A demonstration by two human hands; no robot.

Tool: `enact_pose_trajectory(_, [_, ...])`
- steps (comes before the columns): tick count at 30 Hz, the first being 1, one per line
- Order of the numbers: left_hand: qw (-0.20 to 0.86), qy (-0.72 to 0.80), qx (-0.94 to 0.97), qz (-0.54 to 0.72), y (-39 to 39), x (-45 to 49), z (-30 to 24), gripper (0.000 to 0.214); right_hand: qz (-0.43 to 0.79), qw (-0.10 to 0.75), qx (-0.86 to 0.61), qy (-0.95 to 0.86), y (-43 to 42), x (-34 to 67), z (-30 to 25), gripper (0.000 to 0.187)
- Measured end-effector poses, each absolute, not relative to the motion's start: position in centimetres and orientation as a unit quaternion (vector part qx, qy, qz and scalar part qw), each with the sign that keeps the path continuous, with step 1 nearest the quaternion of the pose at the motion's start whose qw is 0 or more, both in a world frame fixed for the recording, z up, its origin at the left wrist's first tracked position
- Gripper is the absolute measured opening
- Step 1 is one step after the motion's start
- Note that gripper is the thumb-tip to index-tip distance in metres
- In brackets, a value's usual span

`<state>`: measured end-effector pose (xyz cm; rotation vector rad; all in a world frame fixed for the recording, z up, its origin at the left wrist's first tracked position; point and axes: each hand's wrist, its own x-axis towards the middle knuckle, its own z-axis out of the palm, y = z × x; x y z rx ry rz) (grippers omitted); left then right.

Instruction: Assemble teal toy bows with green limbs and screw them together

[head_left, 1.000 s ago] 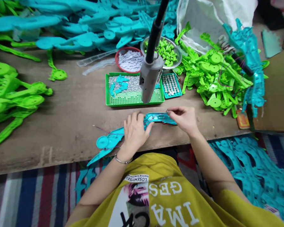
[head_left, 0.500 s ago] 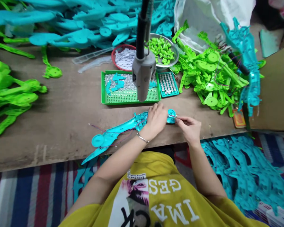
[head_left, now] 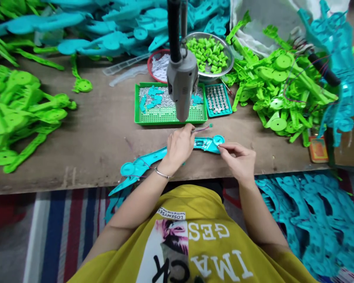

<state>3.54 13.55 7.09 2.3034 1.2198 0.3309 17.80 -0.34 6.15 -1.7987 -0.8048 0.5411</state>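
A long, curved blue plastic shell lies on the table's front part, with a round cup at each end. Across its middle lies my left hand, fingers curled and closed on thin wires; a small green circuit board shows at their free end. The hand hides part of the shell. My right hand pinches the rim of the shell's right end between thumb and forefinger. Inside the shell, right of my left hand, small fittings are visible. More thin wire trails near the left end.
An electric screwdriver hangs over a green tray of screws and blue pieces. Beside it are a teal tray of round metal parts and a metal bowl of green pieces. Green parts are heaped right, others left.
My left hand has shifted left along the shell, and the wires with the green board now stick out past its fingers. My right hand stays at the shell's right end. The camera view has shifted.
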Motion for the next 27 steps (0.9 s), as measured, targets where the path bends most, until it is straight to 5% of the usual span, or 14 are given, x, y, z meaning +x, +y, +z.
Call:
enact_pose_trajectory(6, [0.277,0.476,0.828,0.107,13.7,3.3,5.9,0.035,0.186,0.526,-0.701,-0.445,3.2,12.8,6.3,0.012])
enact_pose_trajectory(13, [0.317,0.384,0.846,0.189,13.9,1.8,4.6,0.032,0.093,0.429,-0.781,-0.445,3.8,13.5,3.9,0.016])
enact_pose_trajectory(20, [0.279,0.333,0.889,0.147,12.9,0.0,5.3,0.037,0.105,0.439,-0.788,-0.419,3.0,14.8,3.8,0.016])
enact_pose_trajectory(27, [0.24,0.33,0.906,0.111,11.8,-3.9,6.3,0.077,0.151,0.492,-0.793,-0.325,2.8,16.6,4.6,0.017])
